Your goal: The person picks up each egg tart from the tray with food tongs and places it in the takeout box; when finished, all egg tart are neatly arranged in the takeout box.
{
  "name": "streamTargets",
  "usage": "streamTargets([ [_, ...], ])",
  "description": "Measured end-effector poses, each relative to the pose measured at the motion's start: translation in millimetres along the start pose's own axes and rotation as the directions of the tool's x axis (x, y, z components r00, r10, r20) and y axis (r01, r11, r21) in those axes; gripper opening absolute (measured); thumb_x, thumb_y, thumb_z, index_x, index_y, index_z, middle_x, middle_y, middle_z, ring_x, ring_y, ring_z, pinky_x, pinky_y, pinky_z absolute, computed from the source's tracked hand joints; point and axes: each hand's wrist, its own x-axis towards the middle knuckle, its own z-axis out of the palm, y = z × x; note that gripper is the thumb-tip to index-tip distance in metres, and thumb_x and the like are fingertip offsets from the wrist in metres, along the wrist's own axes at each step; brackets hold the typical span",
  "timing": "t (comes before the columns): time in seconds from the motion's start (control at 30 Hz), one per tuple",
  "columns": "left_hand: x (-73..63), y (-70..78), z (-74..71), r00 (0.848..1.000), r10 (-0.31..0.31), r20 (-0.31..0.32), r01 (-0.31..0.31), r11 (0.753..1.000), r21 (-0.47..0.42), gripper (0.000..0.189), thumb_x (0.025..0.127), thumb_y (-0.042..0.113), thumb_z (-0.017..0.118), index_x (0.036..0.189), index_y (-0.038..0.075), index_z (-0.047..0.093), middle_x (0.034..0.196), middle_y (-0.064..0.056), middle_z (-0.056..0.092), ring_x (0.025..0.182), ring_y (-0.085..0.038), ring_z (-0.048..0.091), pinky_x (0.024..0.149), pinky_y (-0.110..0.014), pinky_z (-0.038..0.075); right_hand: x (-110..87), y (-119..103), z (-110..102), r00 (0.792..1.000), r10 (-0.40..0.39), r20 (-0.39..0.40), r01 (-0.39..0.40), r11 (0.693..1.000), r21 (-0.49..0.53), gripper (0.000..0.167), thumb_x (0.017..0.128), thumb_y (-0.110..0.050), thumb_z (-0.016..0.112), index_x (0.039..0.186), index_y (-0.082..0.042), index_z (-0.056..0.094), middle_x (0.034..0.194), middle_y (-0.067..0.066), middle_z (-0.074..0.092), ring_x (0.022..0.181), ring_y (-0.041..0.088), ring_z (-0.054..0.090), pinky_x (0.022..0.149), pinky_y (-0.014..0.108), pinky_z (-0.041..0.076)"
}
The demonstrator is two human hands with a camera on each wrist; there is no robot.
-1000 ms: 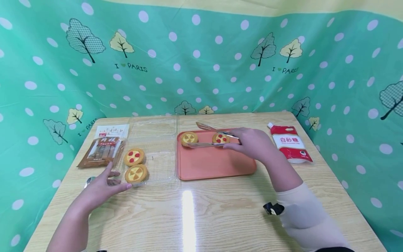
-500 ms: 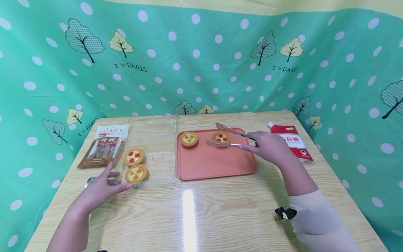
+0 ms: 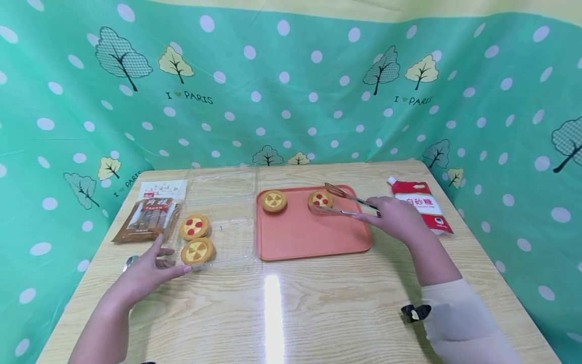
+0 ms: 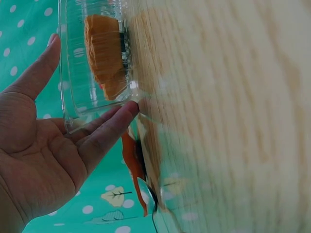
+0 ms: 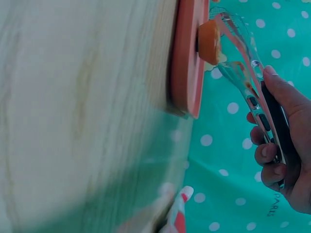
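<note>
A: Hands?

B: Right hand [image 3: 396, 215] grips the tongs [image 5: 278, 116], arms spread. Left hand [image 3: 146, 273] holds nothing: fingers extended, tips at a corner of the clear box [image 3: 236, 237], just left of the tray [image 3: 313, 235].

A: And the red tart?

B: The red tart [image 3: 320, 196] sits upright on the tray, right of its middle, toward its back edge. Wedge tart [image 3: 274, 201] is in the tray's back left corner, well apart from it.

A: Which hand is nearer?

B: Right, clearly. It's at the tray's right end, so the red tart lies to its left and slightly back. Left hand is well off, beyond the tray's left side.

A: Alignment?

B: Tongs point left, roughly along the tray's long side. One arm lies along the red tart's front, the other tip behind and right of it. The tart is round, so no long axis; I'd judge tip spread and height matter most.

A: Contact?

B: Can't tell. Right wrist view puts the tips close to its top.
</note>
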Motion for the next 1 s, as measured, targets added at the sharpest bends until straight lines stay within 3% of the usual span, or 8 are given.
streamTargets([
  [0.2, -0.1, 0.0, -0.3, 1.000, -0.007, 0.004, 0.007, 1.000, -0.005, 0.125, 0.084, 0.060, 0.068, 0.153, 0.004, -0.020, 0.151, -0.031, 0.032, 0.131, -0.050, 0.044, 0.095, -0.059, 0.048, 2.4, 4, 7, 1.000, -0.001, 0.022, 0.001, 1.000, 0.008, 0.092, 0.078, -0.082, 0.049, 0.135, -0.010, 0.059, 0.115, 0.014, 0.069, 0.087, 0.023, 0.065, 0.073, 0.046, 0.057],
  [0.5, 0.8, -1.5, 0.3, 1.000, -0.003, 0.001, 0.003, 1.000, -0.009, 0.125, 0.084, 0.059, 0.068, 0.153, 0.004, -0.020, 0.151, -0.031, 0.033, 0.130, -0.049, 0.045, 0.094, -0.058, 0.049, 9.2, 3, 17, 1.000, 0.003, 0.023, -0.003, 1.000, 0.016, 0.071, 0.084, -0.063, 0.065, 0.132, -0.010, 0.062, 0.114, 0.013, 0.070, 0.088, 0.025, 0.065, 0.076, 0.047, 0.057],
  [0.77, 0.4, -1.3, -0.1, 1.000, 0.008, -0.003, -0.008, 1.000, 0.005, 0.124, 0.084, 0.060, 0.068, 0.153, 0.004, -0.019, 0.151, -0.031, 0.033, 0.130, -0.050, 0.045, 0.093, -0.058, 0.050, 12.8, 1, 21, 1.000, 0.012, 0.022, -0.012, 1.000, -0.005, 0.073, 0.085, -0.066, 0.062, 0.133, -0.011, 0.061, 0.117, 0.015, 0.069, 0.100, 0.031, 0.064, 0.079, 0.050, 0.056],
  [1.0, 0.8, -2.6, -0.1, 1.000, 0.012, -0.002, -0.012, 1.000, 0.004, 0.124, 0.085, 0.059, 0.067, 0.153, 0.004, -0.020, 0.151, -0.031, 0.033, 0.131, -0.050, 0.045, 0.094, -0.058, 0.049, 14.4, -4, 21, 0.999, 0.016, 0.044, -0.015, 1.000, -0.021, 0.071, 0.086, -0.064, 0.063, 0.133, -0.012, 0.061, 0.113, 0.013, 0.069, 0.094, 0.028, 0.063, 0.072, 0.043, 0.054],
])
